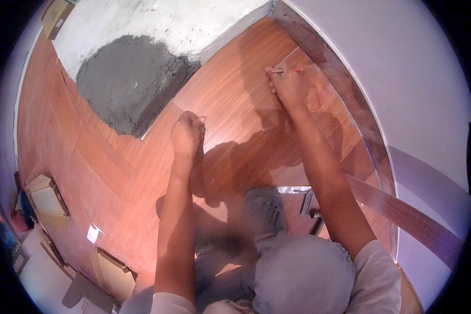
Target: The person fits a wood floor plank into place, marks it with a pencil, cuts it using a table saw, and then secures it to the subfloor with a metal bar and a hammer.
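My right hand (287, 86) is closed around a thin pencil (278, 71) with a red end, held just over the reddish wood floor planks (230, 107) near the right wall. My left hand (186, 133) is farther left and closer to me, its thumb and fingers pinched together above the planks. Whatever it may hold is too small to make out. Just beyond that hand, the planks end at a dark grey cement patch (128, 86), which lies against a whitish bare floor (157, 21).
A loose plank (408, 214) slants along the right, by the pale wall (403, 78). Beside my shoe (264, 209) lies a dark-handled tool (317, 222). Plank boxes (47, 196) stand on the left, with another box (115, 272) nearer me.
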The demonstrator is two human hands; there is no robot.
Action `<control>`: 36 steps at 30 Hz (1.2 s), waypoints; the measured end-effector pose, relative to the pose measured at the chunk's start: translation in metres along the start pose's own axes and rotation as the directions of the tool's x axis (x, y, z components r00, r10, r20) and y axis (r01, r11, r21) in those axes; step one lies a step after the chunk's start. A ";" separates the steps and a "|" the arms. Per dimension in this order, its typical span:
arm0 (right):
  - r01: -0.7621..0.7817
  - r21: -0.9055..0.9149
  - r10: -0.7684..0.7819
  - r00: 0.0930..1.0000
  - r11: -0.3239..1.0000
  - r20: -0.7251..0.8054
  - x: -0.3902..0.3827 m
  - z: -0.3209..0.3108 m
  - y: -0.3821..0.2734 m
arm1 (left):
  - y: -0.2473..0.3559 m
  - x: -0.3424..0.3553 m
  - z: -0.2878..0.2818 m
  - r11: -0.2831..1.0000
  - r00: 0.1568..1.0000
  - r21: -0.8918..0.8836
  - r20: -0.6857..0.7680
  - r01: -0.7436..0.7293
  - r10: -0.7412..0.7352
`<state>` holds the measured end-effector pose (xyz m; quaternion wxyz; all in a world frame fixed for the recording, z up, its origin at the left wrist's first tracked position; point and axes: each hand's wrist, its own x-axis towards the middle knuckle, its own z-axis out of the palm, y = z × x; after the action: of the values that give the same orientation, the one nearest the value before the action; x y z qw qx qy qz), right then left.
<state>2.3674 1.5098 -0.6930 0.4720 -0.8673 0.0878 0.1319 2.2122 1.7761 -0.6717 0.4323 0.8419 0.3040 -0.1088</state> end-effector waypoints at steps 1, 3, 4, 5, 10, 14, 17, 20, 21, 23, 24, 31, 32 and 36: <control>0.000 0.013 0.000 1.000 1.000 -0.012 -0.001 0.002 0.003 | -0.001 0.000 0.001 1.000 1.000 -0.021 0.012 0.021 -0.020; 0.072 -0.060 -0.077 0.994 0.996 -0.084 0.000 0.004 0.015 | -0.003 0.002 0.002 0.999 1.000 -0.040 0.012 0.017 -0.016; 0.136 -0.150 -0.156 0.979 0.979 -0.134 0.000 0.005 0.022 | -0.006 0.003 0.003 0.999 1.000 -0.038 -0.001 -0.004 0.004; 0.196 -0.240 -0.239 0.956 0.951 -0.169 -0.002 0.007 0.018 | -0.009 0.003 0.004 0.999 1.000 -0.035 -0.018 -0.021 0.021; 0.317 -0.242 -0.367 0.907 0.917 -0.205 -0.024 0.008 0.014 | -0.025 0.004 0.006 0.997 0.996 0.038 -0.067 -0.062 0.065; 0.283 -0.311 -0.355 0.912 0.907 -0.204 -0.025 0.005 0.010 | -0.024 0.006 0.005 1.000 1.000 -0.017 -0.016 -0.015 0.014; 0.334 -0.354 -0.423 0.880 0.874 -0.216 -0.020 0.006 0.016 | -0.019 0.003 0.001 0.999 0.999 0.026 -0.007 -0.048 0.048; 0.319 -0.311 -0.377 0.914 0.895 -0.149 -0.027 -0.002 0.003 | -0.030 0.009 0.001 0.995 0.996 0.038 -0.009 -0.089 0.090; 0.295 -0.352 -0.363 0.921 0.888 -0.144 -0.028 -0.003 0.001 | -0.023 0.008 0.001 0.990 0.993 0.083 0.006 -0.116 0.115; 0.253 -0.430 -0.339 0.931 0.866 -0.135 -0.029 0.000 -0.005 | -0.031 0.010 -0.003 0.989 0.990 0.049 0.036 -0.138 0.137; 0.343 -0.465 -0.440 0.890 0.816 -0.116 -0.030 0.000 -0.007 | -0.031 0.010 -0.002 0.997 0.995 0.006 0.052 -0.080 0.079; 0.614 -0.477 -0.738 0.664 0.628 -0.117 -0.006 0.015 0.026 | -0.015 0.015 -0.001 0.997 0.993 0.077 0.117 -0.018 0.009; 0.626 -0.471 -0.746 0.657 0.622 -0.112 -0.003 0.018 0.027 | -0.016 0.016 -0.003 0.993 0.992 0.104 0.121 -0.045 0.033; 0.579 -0.462 -0.679 0.730 0.672 -0.074 -0.007 0.022 0.029 | -0.014 0.016 -0.013 0.972 0.987 0.206 0.133 -0.116 0.090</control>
<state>2.3496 1.5131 -0.7253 0.2822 -0.9309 -0.1918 -0.1304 2.2149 1.7989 -0.6804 0.3626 0.8898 0.2193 -0.1695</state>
